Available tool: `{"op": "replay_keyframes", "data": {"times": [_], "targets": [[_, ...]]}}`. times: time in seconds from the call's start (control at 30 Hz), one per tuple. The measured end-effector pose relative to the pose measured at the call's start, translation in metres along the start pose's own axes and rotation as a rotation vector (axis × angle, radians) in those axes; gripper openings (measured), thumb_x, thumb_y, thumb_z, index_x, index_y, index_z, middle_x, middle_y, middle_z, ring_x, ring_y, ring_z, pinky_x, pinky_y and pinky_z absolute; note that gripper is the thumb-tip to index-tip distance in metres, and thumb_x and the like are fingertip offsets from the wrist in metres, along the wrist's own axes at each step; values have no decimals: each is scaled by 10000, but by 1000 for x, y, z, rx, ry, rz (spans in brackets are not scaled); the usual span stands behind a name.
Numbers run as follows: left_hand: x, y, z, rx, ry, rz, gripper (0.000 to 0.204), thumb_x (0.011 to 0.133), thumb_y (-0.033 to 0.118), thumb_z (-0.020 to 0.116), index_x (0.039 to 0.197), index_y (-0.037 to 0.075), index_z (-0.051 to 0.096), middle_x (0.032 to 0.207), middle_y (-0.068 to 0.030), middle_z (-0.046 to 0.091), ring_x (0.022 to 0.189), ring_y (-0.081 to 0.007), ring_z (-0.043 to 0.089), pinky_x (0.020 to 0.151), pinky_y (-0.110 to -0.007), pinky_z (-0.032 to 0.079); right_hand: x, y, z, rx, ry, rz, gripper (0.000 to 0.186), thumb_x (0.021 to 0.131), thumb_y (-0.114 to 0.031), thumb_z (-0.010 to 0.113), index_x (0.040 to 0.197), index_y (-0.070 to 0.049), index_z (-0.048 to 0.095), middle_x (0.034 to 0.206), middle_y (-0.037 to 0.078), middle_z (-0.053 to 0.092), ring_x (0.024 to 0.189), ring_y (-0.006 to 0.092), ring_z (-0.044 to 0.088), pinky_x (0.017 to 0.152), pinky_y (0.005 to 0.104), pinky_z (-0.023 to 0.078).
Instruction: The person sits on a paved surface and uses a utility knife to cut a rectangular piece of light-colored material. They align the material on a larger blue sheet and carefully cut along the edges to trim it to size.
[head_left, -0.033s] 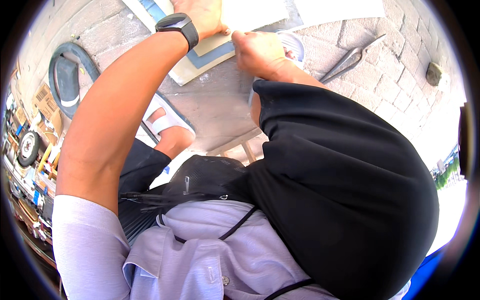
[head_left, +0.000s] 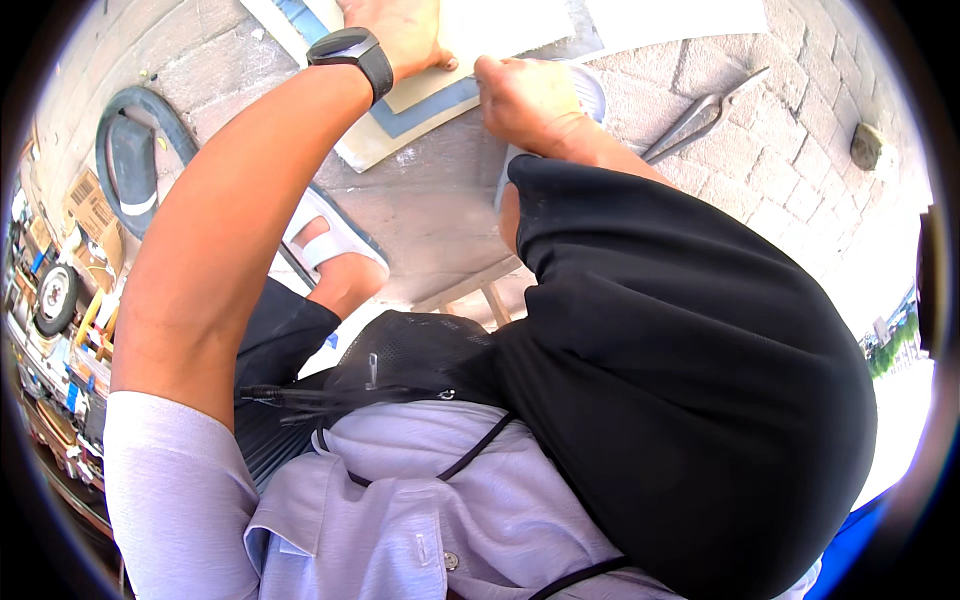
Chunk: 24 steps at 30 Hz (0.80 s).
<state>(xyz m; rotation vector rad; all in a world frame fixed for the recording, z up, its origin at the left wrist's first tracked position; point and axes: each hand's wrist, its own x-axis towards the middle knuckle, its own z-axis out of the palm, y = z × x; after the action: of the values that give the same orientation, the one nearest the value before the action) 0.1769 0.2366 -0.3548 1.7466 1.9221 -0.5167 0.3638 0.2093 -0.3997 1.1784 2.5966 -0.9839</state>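
My left hand point(head_left: 405, 40), with a dark watch on its wrist, rests on a pale flat sheet point(head_left: 510, 28) at the top of the view. Its thumb stretches out to the side; the upper edge cuts off the other fingers. Under the sheet lies a blue-grey layer point(head_left: 422, 113), and below that a cream board point(head_left: 365, 150). By the near right edge of these layers, my right hand point(head_left: 535, 102) is closed with its fingers curled. Whatever it may be gripping is hidden.
Long-handled metal shears or pincers point(head_left: 705, 118) lie on the brick paving to the right, with a stone point(head_left: 872, 148) beyond. On the left are a dark rubber ring point(head_left: 107, 150), cardboard point(head_left: 92, 210) and a small wheel point(head_left: 56, 298). My sandalled foot point(head_left: 335, 250) is near the board.
My right hand has shifted slightly to the right, away from my left thumb, showing more of the blue-grey layer. The left hand stays almost in place.
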Motion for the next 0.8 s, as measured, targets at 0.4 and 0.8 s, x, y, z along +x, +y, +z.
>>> {"op": "replay_keyframes", "data": {"times": [0.4, 0.8], "targets": [[2, 4, -2, 17, -19, -16, 1392, 591, 491, 966, 1644, 47, 172, 1610, -454, 72, 1492, -627, 156, 1182, -685, 283, -6, 100, -67, -172, 138, 221, 178, 923, -265, 595, 957, -126, 700, 825, 175, 734, 792, 410, 709, 724, 521, 553], [1, 2, 2, -18, 20, 1, 1385, 579, 472, 978, 1642, 61, 191, 1614, -447, 89, 1493, -623, 166, 1184, -680, 280, -28, 57, -35, 27, 126, 209, 117, 903, -231, 664, 939, -127, 703, 776, 163, 722, 756, 402, 703, 694, 497, 562]]}}
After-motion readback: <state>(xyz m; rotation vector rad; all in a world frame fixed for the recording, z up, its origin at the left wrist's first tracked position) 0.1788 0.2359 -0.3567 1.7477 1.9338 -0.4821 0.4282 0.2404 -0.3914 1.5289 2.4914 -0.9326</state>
